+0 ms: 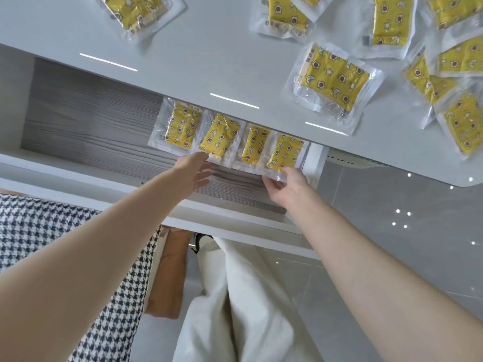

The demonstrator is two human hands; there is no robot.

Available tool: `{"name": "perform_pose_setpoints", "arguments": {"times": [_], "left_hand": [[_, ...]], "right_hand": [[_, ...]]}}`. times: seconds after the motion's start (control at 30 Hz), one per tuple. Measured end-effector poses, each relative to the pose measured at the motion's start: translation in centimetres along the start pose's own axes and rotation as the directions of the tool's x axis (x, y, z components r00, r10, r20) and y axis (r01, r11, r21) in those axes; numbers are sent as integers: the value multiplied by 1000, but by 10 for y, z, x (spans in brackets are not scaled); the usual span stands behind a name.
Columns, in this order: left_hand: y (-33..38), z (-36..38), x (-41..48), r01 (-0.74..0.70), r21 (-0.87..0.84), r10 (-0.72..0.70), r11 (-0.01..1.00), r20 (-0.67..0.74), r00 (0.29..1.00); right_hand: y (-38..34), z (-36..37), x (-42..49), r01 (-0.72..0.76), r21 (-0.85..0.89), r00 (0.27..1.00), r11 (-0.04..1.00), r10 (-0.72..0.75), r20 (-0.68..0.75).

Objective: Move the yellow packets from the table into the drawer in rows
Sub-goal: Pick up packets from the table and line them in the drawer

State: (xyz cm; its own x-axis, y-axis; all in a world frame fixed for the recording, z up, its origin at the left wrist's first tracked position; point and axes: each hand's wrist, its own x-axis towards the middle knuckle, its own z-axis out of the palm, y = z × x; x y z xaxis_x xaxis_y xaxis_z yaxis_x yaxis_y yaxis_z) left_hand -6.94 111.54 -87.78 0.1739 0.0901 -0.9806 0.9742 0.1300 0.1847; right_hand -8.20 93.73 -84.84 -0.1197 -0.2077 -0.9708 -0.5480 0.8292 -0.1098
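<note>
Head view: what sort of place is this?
Probably a home or office room: a glossy white table with a pull-out wood-grain drawer, polished grey floor tiles, and yellow packets being put away.

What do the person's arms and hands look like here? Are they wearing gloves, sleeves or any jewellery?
Both arms are bare right up to the bottom edge of the picture, with no sleeves in view. The left hand and the right hand wear no gloves, and no rings, watch or bracelet show. The fingernails are too small to tell anything about.

White table (209,61): yellow packets (333,79) scattered. Drawer (86,118): four-packet row (222,137).
</note>
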Motion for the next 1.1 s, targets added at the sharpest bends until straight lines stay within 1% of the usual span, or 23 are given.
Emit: {"name": "perform_pose_setpoints", "arguments": {"times": [0.07,0.13,0.2,0.3,0.37,0.43,0.53,0.63,0.7,0.83,0.9,0.97,1.03,1.1], "left_hand": [[1,-1,0,-7,26,7,1000,-1,1000],[2,-1,-3,-15,38,15,999,3,1000],[2,-1,-7,-11,9,11,1000,21,1000],[1,-3,-16,16,-41,-14,999,32,999],[-2,-4,-26,12,-18,-11,1000,31,999],[-3,-5,-41,-7,-5,7,1000,52,999],[-2,-6,-73,-38,8,38,999,88,995],[1,-11,-110,-106,41,102,993,92,991],[3,-16,-142,-158,61,153,985,89,984],[9,-28,-222,-283,113,273,952,98,957],[11,-32,-264,-360,154,343,920,128,931],[12,-33,-306,-440,214,410,872,171,896],[12,-30,-332,-479,266,436,837,206,876],[9,-24,-360,-503,288,454,815,223,863]], "right_hand": [[-4,-3,1,47,-1,997,999,-47,-57],[-4,-5,1,72,23,995,997,-70,-77],[0,-6,0,72,21,996,997,-71,-61],[5,-11,-5,34,-37,999,999,-34,-16],[8,-17,-10,14,-111,1000,994,-14,0],[12,-23,-17,32,-238,999,971,-25,32],[13,-31,-38,97,-358,991,929,-56,122],[10,-38,-72,162,-448,975,879,-75,207],[7,-45,-102,233,-494,961,837,-120,250],[0,-70,-173,383,-480,905,789,-217,366],[-5,-85,-207,489,-489,857,722,-295,422],[-12,-102,-243,596,-500,796,629,-383,468],[-22,-115,-267,649,-507,758,567,-424,496],[-34,-132,-292,686,-491,724,536,-442,530]]}}
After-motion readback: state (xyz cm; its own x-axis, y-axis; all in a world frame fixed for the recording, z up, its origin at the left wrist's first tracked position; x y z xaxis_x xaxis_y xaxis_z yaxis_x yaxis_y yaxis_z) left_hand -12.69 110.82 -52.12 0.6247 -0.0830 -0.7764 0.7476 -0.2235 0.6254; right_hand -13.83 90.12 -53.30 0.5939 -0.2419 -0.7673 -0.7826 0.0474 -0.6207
